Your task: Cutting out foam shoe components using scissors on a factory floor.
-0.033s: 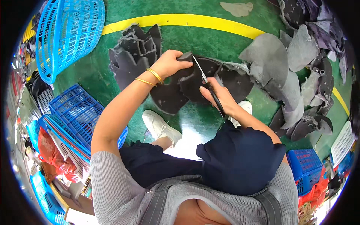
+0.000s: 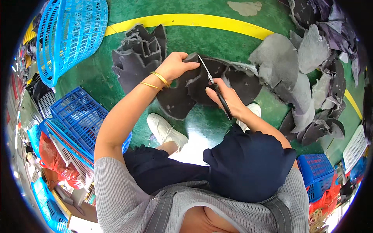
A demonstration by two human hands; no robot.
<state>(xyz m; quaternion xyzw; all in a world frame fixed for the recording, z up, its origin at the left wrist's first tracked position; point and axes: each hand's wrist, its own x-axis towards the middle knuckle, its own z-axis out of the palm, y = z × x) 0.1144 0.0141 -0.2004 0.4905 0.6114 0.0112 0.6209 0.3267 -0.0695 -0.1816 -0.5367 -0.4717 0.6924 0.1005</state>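
Green floor | left grip pinching dark fabric, end jutting rightward | right grip grasping scissors

Scissors in my right hand: black handles, silver blades nearly together, slanting, tips away from me and leftward. Dark grey cloth: thick, matt, curved outlines, pale fuzz along the edges. I pinch a raised fold of it in my left hand, just left of the scissors' tips. Overlapping pieces spread flat under and either side of the scissors; contact between blades and cloth, cannot tell.
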